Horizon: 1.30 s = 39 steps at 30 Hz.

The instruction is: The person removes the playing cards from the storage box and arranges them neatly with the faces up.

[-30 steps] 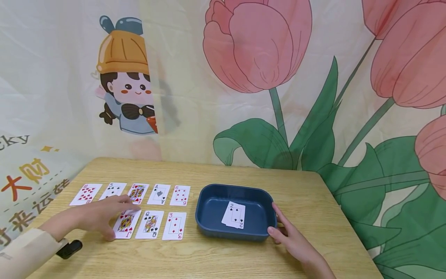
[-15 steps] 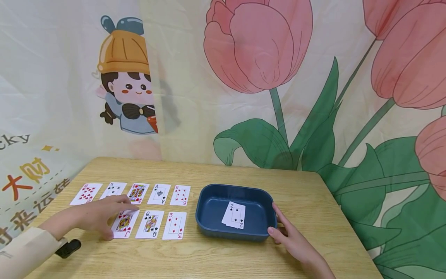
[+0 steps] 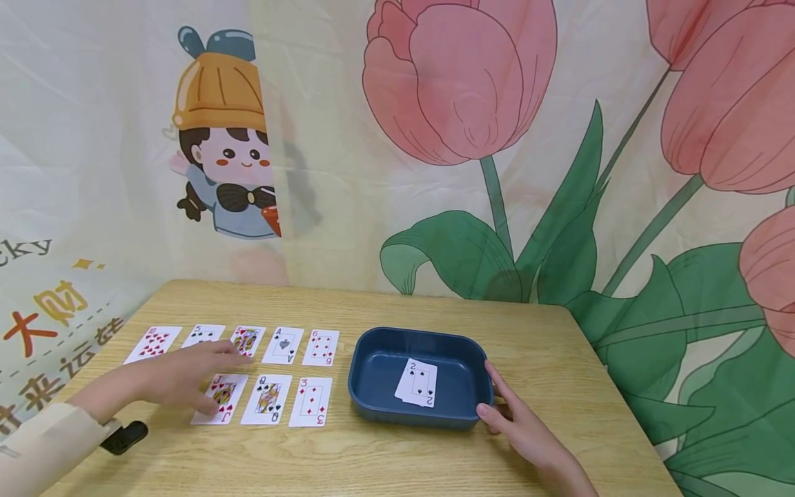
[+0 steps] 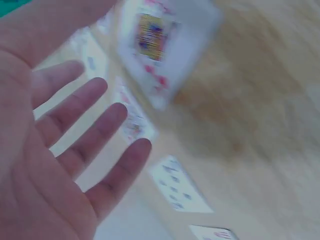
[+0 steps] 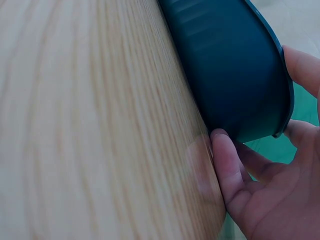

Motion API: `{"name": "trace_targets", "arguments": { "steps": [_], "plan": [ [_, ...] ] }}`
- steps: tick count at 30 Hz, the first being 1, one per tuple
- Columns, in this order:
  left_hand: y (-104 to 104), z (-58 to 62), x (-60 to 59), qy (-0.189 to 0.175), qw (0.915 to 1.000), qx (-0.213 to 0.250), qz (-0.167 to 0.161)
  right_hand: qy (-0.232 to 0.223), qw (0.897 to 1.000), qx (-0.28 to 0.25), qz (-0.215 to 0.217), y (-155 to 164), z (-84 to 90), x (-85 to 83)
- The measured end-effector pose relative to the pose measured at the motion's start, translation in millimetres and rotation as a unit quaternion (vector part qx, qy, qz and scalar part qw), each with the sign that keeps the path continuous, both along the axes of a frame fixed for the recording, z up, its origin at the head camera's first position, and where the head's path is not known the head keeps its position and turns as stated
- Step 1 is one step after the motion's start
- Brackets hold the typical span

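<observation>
My left hand [image 3: 180, 378] hovers over the left end of the front row of playing cards, its fingers spread and loosely straight. Beneath its thumb and fingertips lies the jack of hearts [image 3: 225, 397], partly covered. To the right of that come a queen of spades [image 3: 267, 400] and a three of diamonds [image 3: 311, 402]. In the left wrist view the palm shows bare beside a face card [image 4: 151, 37]. My right hand [image 3: 518, 421] holds the right end of a dark blue tray [image 3: 422, 417], index finger along the rim, thumb at the near corner.
A back row holds a red ten [image 3: 154, 343], a black five [image 3: 201, 335], a face card [image 3: 247, 343], an ace of spades [image 3: 283, 346] and a six of diamonds [image 3: 321, 348]. A two of spades [image 3: 422, 384] tops the cards inside the tray. A printed curtain [image 3: 335, 172] hangs behind the table.
The jack of hearts has slid slightly left under my left hand, and its fingers have since opened and lifted from it. My right hand and the tray have stayed put.
</observation>
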<state>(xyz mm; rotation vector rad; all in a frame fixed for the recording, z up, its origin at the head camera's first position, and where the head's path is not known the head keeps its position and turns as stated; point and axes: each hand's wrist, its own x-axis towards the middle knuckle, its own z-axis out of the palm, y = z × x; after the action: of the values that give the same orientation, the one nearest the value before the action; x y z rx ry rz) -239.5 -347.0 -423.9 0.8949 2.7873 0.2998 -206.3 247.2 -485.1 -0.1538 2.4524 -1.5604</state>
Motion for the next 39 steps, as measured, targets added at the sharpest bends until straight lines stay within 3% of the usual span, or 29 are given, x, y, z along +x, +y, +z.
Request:
{"name": "trace_targets", "arguments": {
  "steps": [4, 9, 13, 19, 24, 28, 33, 39],
  "plan": [
    [22.6, 17.4, -4.5, 0.033, 0.999, 0.03, -0.009, 0.001, 1.0, -0.003, 0.005, -0.4, 0.4, -0.1],
    [67.2, 49.3, -10.0, 0.078, 0.9948, 0.059, -0.031, 0.001, 1.0, -0.004, 0.006, -0.4, -0.9, -0.6],
    [108.5, 67.8, -15.7, 0.072, 0.9937, 0.08, -0.031, 0.003, 1.0, -0.009, 0.008, 1.0, -2.4, -1.7],
    [170.9, 80.7, -24.9, 0.053, 0.9923, 0.099, -0.053, 0.001, 1.0, -0.009, 0.007, 2.3, -3.5, -2.4],
    [213.6, 87.2, -32.3, 0.058, 0.991, 0.088, -0.083, -0.003, 1.0, -0.002, -0.001, 2.3, -3.8, -3.0],
    [238.5, 88.6, -38.9, 0.048, 0.9917, 0.079, -0.089, -0.003, 1.0, -0.001, -0.002, 0.7, -4.0, -3.5],
    [267.3, 77.6, -50.8, 0.031, 0.9935, 0.059, -0.093, 0.003, 1.0, -0.011, 0.008, 0.6, -3.1, -3.3],
    [292.5, 59.3, -57.0, -0.008, 0.9946, 0.023, -0.1, -0.013, 1.0, 0.001, -0.017, -0.3, -1.7, -1.8]
  ]
}}
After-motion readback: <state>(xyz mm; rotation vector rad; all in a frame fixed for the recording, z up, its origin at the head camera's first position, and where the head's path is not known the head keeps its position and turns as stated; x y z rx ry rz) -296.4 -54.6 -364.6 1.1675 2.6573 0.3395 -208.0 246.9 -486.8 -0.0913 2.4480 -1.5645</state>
